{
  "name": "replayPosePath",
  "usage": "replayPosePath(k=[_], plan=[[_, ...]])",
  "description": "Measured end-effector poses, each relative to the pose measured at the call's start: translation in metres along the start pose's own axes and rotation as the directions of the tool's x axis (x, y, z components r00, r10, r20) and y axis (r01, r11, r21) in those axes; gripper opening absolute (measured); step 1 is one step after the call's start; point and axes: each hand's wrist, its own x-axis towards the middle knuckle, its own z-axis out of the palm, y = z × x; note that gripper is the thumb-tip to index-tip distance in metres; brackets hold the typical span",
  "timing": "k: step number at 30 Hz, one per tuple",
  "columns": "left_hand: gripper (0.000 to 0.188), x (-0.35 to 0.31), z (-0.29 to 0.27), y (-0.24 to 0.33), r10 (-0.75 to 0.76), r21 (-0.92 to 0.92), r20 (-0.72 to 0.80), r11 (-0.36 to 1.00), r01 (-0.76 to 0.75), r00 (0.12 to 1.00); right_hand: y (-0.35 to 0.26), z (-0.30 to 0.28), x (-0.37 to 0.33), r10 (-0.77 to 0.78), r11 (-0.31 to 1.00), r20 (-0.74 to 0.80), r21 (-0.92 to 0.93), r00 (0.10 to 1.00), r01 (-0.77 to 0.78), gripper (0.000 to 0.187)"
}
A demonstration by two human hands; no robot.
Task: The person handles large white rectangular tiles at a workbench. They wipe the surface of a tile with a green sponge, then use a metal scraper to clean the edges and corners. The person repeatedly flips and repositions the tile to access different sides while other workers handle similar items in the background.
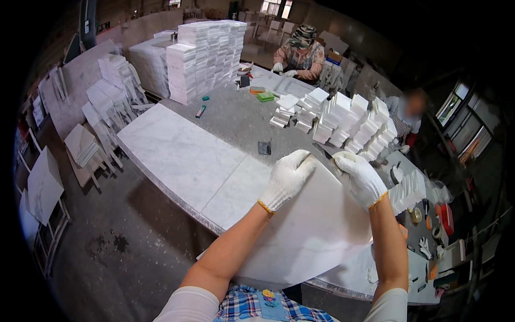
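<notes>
A large white marble tile [316, 231] with faint grey veining is tilted up in front of me, its lower edge near my apron. My left hand [289, 178], in a white knit glove, is closed on the tile's far edge. My right hand [360, 174], gloved alike, is closed around a thin dark flat tool [323, 151] at the tile's far right corner. The tool's blade points away and to the left; the fingers hide its other end, so its exact kind is unclear. Two more marble tiles [177, 145] lie flat along the table's left side.
Tall white tile stacks [206, 59] stand at the back left, and piles of white profiled pieces [348, 121] at the right. A dark square piece [264, 148] and a green block [265, 96] lie on the grey table [225, 121]. Two co-workers [301, 56] are beyond.
</notes>
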Motion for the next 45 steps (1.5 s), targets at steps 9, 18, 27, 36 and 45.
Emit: replayPosePath(k=[9, 18, 27, 36, 45], plan=[[0.031, 0.001, -0.002, 0.001, -0.051, 0.006, 0.052, 0.999, 0.051, 0.997, -0.007, 0.007, -0.021, -0.153, 0.941, -0.149, -0.324, 0.977, 0.098, 0.02], [0.034, -0.001, -0.009, 0.011, -0.105, -0.033, 0.135, 0.993, 0.11, 0.985, 0.0, 0.044, -0.044, -0.746, 0.359, -0.023, -0.856, 0.666, 0.371, 0.014], [0.025, 0.0, -0.006, 0.013, -0.096, -0.15, 0.132, 0.982, 0.116, 0.987, 0.012, 0.045, -0.039, -0.8, -0.152, 0.255, -0.962, 0.543, 0.228, 0.023], [0.029, 0.001, 0.0, 0.006, -0.106, -0.064, 0.075, 0.992, 0.111, 0.991, 0.008, 0.045, -0.044, -0.82, -0.044, 0.167, -0.972, 0.547, 0.231, 0.02], [0.03, 0.001, -0.002, 0.003, -0.136, -0.007, 0.089, 0.991, 0.137, 0.987, 0.012, 0.038, -0.053, -0.768, 0.475, -0.232, -0.831, 0.597, 0.288, 0.011]])
